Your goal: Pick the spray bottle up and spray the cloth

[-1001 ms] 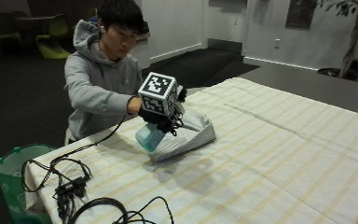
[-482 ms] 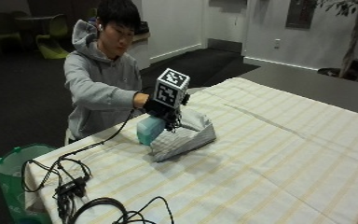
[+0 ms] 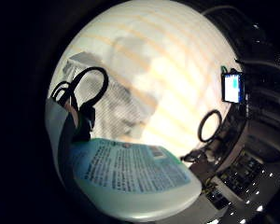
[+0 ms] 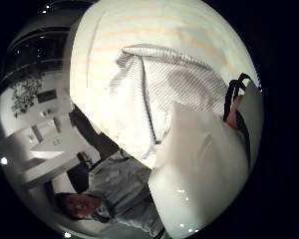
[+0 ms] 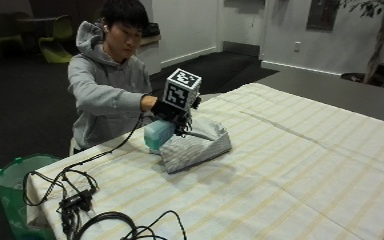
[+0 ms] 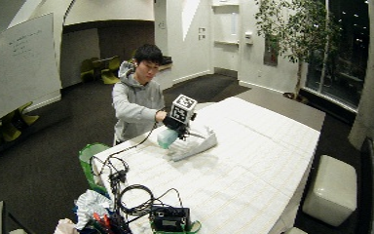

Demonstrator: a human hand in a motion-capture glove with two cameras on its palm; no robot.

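One gloved right hand (image 5: 167, 110) grips the pale-green spray bottle (image 5: 157, 136), fingers curled round it, at 9 o'clock of the striped cloth (image 5: 195, 144); printed label (image 3: 130, 168) legible only from the little-finger palm view.

A: Where does the outside view sit?
B: Past the table's (image 5: 298, 165) near corner, looking across at the person. The wide one stands farther back and higher.
A: And the palm views?
B: Right against the bottle (image 3: 135, 179), facing down. All four share the cloth (image 5: 195, 145).
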